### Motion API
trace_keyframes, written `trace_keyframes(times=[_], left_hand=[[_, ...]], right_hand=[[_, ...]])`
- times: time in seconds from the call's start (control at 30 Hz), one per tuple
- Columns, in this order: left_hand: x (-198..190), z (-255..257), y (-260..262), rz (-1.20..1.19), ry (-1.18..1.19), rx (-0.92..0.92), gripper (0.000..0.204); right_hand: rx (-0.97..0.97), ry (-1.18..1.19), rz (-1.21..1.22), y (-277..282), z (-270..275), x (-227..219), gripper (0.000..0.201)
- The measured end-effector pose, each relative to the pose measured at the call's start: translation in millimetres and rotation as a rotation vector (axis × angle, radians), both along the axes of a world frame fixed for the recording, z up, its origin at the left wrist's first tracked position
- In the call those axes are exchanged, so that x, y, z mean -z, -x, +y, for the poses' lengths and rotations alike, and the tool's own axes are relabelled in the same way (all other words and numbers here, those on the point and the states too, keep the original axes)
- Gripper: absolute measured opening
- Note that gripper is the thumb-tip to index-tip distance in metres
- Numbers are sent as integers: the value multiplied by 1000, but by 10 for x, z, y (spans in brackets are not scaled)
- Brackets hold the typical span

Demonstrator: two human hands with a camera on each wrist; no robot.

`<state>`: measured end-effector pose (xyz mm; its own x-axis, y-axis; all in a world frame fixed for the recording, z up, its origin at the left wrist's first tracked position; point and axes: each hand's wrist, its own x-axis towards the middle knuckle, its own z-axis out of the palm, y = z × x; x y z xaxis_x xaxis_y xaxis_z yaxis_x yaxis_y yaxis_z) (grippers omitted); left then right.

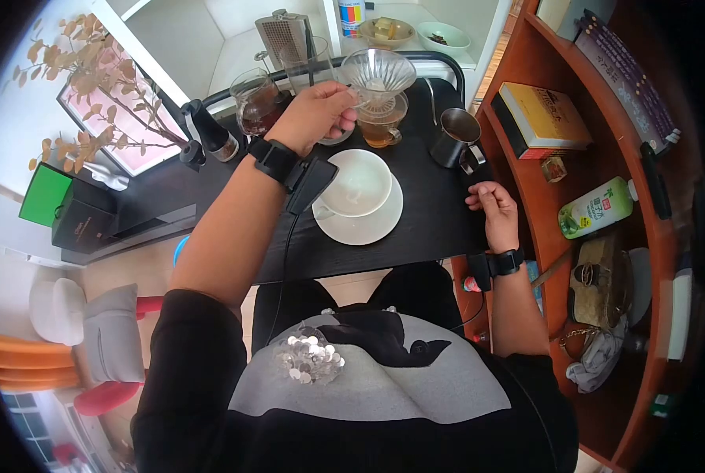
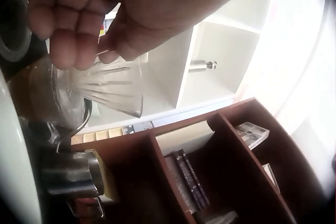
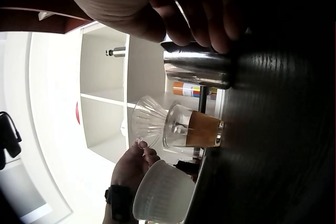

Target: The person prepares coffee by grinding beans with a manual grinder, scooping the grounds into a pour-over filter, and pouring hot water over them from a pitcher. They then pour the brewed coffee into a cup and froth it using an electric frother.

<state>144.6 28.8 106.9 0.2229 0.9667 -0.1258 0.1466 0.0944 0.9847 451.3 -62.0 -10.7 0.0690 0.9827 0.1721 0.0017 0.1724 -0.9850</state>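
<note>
My left hand [image 1: 317, 118] pinches the small handle at the side of a clear ribbed glass coffee dripper [image 1: 378, 72]. The dripper's base is right at the mouth of a glass cup [image 3: 202, 129] with brown liquid in its lower part. Nearer to me, a wide white cup [image 1: 358, 183] stands on a white saucer [image 1: 368, 230]. My right hand [image 1: 497, 211] rests at the right edge of the black table, fingers loosely curled and holding nothing. Just beyond it is a steel milk pitcher [image 1: 450, 148], its handle towards the hand.
Left of the dripper stand a glass server [image 1: 255, 102] with dark liquid and a black-topped grinder [image 1: 210, 130]. A black rail [image 1: 435, 57] runs along the table's back edge. To the right rises a brown bookshelf [image 1: 518, 169] with books and a green bottle [image 1: 597, 208].
</note>
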Motion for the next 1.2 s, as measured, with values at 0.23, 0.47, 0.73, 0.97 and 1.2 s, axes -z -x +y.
trace_keyframes(times=[0.23,0.47,0.73,0.97,1.2], left_hand=[[-33,26,47,-142,-45,20,16],[39,0,137,-174,2,29,15],[141,-140,469,-248,-46,-129,15],[417,-312,668,-220,-47,-263,14],[631,-221,610,-173,5,-235,14]], right_hand=[[7,-7,-15,-2,-2,8,14],[1,-14,-18,-10,4,20,15],[4,-16,-51,-19,11,34,19],[3,-8,-31,-11,13,24,15],[14,11,-39,1,5,8,15]])
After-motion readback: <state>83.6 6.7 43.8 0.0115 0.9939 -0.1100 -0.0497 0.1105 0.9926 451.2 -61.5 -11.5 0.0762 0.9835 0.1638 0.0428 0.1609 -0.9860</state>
